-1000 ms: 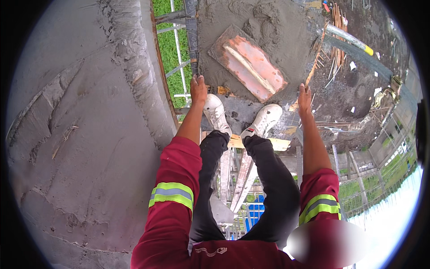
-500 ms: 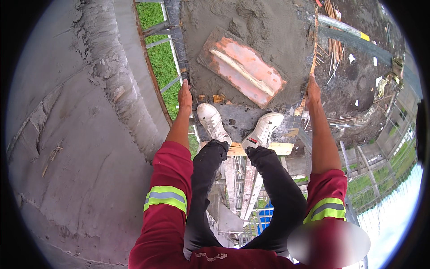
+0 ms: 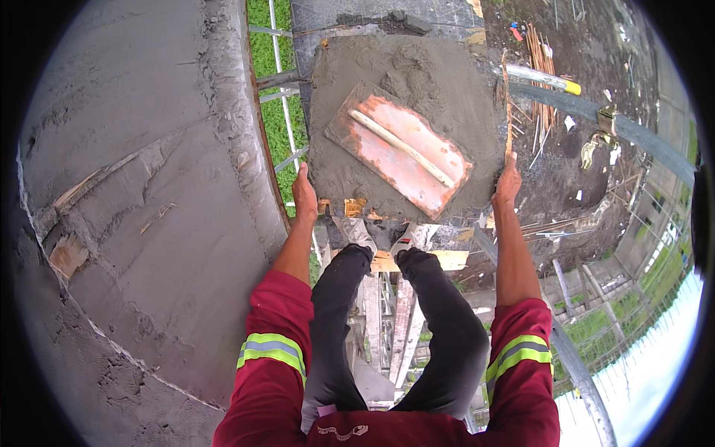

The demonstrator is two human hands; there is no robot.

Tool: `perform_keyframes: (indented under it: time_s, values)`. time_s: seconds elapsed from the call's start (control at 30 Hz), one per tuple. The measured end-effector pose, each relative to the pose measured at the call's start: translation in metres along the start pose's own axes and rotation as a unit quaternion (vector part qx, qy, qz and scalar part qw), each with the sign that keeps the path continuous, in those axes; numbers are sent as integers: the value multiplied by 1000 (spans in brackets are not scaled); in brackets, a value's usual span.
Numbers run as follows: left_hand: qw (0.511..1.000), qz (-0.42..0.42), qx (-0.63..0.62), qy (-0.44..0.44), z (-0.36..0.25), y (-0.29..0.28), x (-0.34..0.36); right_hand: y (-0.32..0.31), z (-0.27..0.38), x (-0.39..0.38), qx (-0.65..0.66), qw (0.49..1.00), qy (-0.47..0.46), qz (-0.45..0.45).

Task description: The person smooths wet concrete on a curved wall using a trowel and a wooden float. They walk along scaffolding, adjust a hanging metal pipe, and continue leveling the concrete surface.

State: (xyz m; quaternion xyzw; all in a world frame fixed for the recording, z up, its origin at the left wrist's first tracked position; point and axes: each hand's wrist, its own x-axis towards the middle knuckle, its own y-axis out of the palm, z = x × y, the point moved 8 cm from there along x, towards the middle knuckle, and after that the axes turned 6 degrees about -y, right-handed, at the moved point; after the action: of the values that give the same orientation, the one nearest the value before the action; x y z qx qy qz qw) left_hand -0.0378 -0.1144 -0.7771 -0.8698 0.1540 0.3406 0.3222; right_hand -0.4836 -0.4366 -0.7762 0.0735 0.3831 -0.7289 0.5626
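My left hand point(image 3: 304, 192) grips the left edge of a board covered in wet grey mortar point(image 3: 417, 67). Opposite it, my right hand point(image 3: 506, 184) holds the board's right edge, beside a splintered wooden strip. A rectangular float point(image 3: 406, 132) lies tilted diagonally on the mortar, its pale, rusty-pink plate topped by a long light wooden handle point(image 3: 387, 138). Below the board's near edge, my white shoes point(image 3: 404, 238) are partly hidden, standing on dark planking with pale timber.
A plastered grey wall point(image 3: 126, 223) fills the left side. Green grass point(image 3: 272, 119) shows through scaffold bars beside it. At the right, metal pipes point(image 3: 544, 77) cross over dirt strewn with wooden sticks point(image 3: 542, 97) and scraps. Scaffolding and timber lie beneath my legs.
The board, float and both hands have shifted lower in the picture, now partly covering my shoes. Dark planking has appeared beyond the board's far edge.
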Motion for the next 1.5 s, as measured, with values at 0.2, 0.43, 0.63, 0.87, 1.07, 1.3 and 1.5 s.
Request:
perform_keyframes:
  time_s: [0.2,0.43,0.63,0.87,1.07,1.3,1.5]
  values:
    - [1000,-9,9,0,18,1,-4,-2,-6,4,-14,999,-38,32]
    - [996,-92,9,4,25,-3,-11,4,-5,10,62,994,-70,61]
    - [995,-90,-44,1,33,5,-16,6,-9,11,93,991,-77,63]
    - [988,-79,-104,80,41,3,-16,14,-5,14,150,977,-117,97]
    - [973,-140,-136,124,48,1,-18,33,2,29,173,956,-184,150]
    - [955,-181,-172,158,74,8,-29,47,-10,56,167,955,-160,186]
    - [938,-225,-208,162,83,6,-43,54,0,61,165,953,-159,196]
